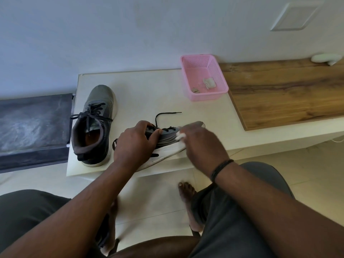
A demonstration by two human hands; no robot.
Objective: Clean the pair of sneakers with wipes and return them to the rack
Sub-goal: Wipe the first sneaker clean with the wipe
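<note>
A pale low table (pixel 149 86) fills the middle of the scene, its near edge running just above the person's knees, with a white wall behind it. To its right lies a wood-grain board (pixel 290 94) set on the same surface, and to its left a dark fabric-topped rack (pixel 33 127) stands just beside the table's edge. On the left part of the table a grey sneaker (pixel 95 125) sits upright, toe pointing far, heel near, its black laces tied. Just right of it, at the near edge of the table, the second sneaker (pixel 165 144) is tipped on its side with the white sole facing the person and the toe pointing right; one loose lace end trails onto the table behind it. The left hand (pixel 135 144) grips this second sneaker around the collar and lace area, fingers curled over the top and thumb on the near side. The right hand (pixel 202 144) is over the toe end, slightly blurred, fingers bent around a white wipe (pixel 180 135) that it presses against the upper. At the far right corner of the table stands a pink mesh basket (pixel 219 79), holding crumpled used wipes (pixel 209 83) on its floor.
</note>
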